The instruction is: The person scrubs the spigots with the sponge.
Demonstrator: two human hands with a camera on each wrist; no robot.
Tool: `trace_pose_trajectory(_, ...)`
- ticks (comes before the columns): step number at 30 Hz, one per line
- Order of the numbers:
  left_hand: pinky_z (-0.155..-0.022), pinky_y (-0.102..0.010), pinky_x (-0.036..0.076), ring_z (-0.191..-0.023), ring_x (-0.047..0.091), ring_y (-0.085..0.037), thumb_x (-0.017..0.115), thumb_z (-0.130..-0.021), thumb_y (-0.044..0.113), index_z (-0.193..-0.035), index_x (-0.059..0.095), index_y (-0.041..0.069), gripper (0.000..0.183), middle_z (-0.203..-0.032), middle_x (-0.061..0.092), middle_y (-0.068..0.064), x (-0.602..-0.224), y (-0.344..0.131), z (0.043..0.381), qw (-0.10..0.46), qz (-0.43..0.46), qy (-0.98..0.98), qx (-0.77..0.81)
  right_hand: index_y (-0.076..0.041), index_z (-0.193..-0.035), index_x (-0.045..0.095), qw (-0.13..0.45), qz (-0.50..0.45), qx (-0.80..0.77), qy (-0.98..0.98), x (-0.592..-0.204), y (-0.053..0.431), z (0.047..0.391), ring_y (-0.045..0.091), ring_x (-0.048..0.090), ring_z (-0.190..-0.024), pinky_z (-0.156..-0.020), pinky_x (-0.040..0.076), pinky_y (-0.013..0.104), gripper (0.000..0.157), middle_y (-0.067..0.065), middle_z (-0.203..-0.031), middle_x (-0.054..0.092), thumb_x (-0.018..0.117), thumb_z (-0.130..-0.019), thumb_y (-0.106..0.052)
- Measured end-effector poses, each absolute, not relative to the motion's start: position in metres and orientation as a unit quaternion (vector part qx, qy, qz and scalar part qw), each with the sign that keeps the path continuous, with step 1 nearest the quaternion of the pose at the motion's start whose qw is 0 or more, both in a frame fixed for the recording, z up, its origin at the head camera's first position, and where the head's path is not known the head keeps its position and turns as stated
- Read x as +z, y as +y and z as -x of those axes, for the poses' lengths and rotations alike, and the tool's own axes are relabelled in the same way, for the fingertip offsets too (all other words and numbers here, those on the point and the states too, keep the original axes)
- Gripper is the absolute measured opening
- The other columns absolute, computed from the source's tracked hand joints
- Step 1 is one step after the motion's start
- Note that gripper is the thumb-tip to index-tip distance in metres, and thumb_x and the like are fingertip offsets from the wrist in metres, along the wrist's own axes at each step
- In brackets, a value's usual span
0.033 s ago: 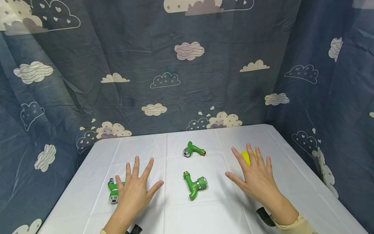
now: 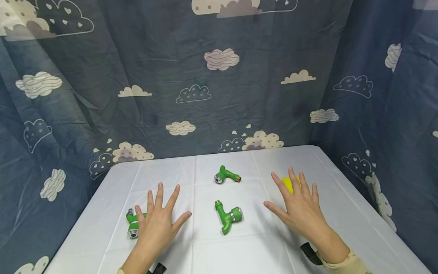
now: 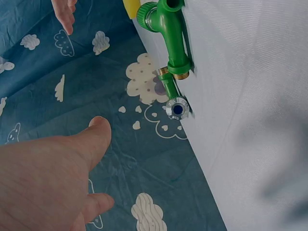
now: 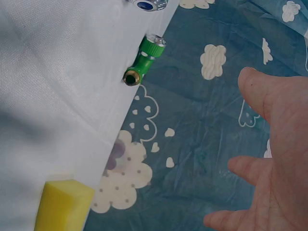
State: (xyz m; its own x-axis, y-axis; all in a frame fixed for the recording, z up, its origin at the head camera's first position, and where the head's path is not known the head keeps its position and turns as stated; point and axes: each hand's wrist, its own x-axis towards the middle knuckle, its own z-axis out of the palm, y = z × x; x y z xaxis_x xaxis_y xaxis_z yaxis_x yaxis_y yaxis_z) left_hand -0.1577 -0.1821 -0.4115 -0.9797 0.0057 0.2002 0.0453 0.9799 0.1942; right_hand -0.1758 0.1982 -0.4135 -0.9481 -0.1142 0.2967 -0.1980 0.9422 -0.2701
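My left hand (image 2: 159,224) is held over the left side of the white-covered table, fingers spread and straight, gripping nothing. Partly behind it lies a green tap (image 2: 132,227) with silver ends. Another green tap (image 2: 224,218) lies in the middle between both hands, and a third tap (image 2: 231,174) is farther back. My right hand (image 2: 303,213) hovers on the right with spread fingers, likewise holding nothing. Its fingers partly cover a yellow block (image 2: 288,185), which the right wrist view shows as a yellow block (image 4: 65,204) with flat sides.
A white cloth (image 2: 164,243) with fold creases covers the table. Dark blue curtains (image 2: 157,45) with cloud prints hang behind it and along both sides. Black straps (image 2: 310,254) show near the wrists. The hands cast soft shadows on the cloth.
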Motion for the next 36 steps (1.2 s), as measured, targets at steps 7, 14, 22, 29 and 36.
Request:
trace_pose_trajectory(7,-0.115,-0.093,0.012,-0.159,0.018,-0.060,0.070,-0.095,0.067,-0.169,0.035,0.033,0.088,-0.177,0.020,-0.025,-0.411,-0.183,0.157,0.098,0.014,-0.990,-0.098,-0.027,-0.168,0.036,0.135,-0.079,0.149,-0.976,-0.413,0.198,0.174,0.063,0.015,-0.158,-0.118,0.011,0.090,0.088,0.031,-0.174,0.019,0.072,-0.095,-0.063)
trace_pose_trajectory(14,-0.116,-0.091,0.019,-0.159,0.022,-0.059,0.071,-0.096,0.064,-0.169,0.034,0.032,0.088,-0.175,0.023,-0.027,-0.408,-0.182,0.156,0.105,0.017,-0.989,-0.103,-0.028,-0.169,0.033,0.132,-0.076,0.153,-0.976,-0.410,0.204,0.178,0.063,0.014,-0.159,-0.119,0.010,0.089,0.089,0.032,-0.175,0.017,0.071,-0.096,-0.063)
trace_pose_trajectory(22,-0.114,-0.087,0.032,-0.153,0.037,-0.059,0.073,-0.096,0.062,-0.167,0.039,0.029,0.086,-0.168,0.037,-0.031,-0.410,-0.180,0.156,0.140,0.037,-0.984,-0.108,-0.027,-0.168,0.035,0.137,-0.069,0.155,-0.976,-0.410,0.215,0.189,0.064,0.017,-0.157,-0.118,0.014,0.089,0.087,0.033,-0.173,0.018,0.071,-0.097,-0.061)
trace_pose_trajectory(29,-0.107,-0.081,0.045,-0.142,0.055,-0.054,0.075,-0.095,0.060,-0.165,0.045,0.027,0.083,-0.157,0.051,-0.032,-0.412,-0.173,0.156,0.158,0.061,-0.980,-0.110,-0.026,-0.167,0.036,0.131,-0.061,0.156,-0.977,-0.416,0.223,0.200,0.065,0.021,-0.154,-0.117,0.018,0.089,0.085,0.034,-0.173,0.018,0.072,-0.097,-0.058)
trace_pose_trajectory(36,-0.099,-0.072,0.055,-0.128,0.065,-0.050,0.078,-0.094,0.055,-0.163,0.047,0.026,0.082,-0.149,0.058,-0.032,-0.414,-0.167,0.157,0.165,0.079,-0.976,-0.114,-0.023,-0.166,0.039,0.132,-0.063,0.146,-0.978,-0.425,0.232,0.214,0.070,0.028,-0.149,-0.113,0.028,0.088,0.083,0.040,-0.169,0.022,0.073,-0.097,-0.055)
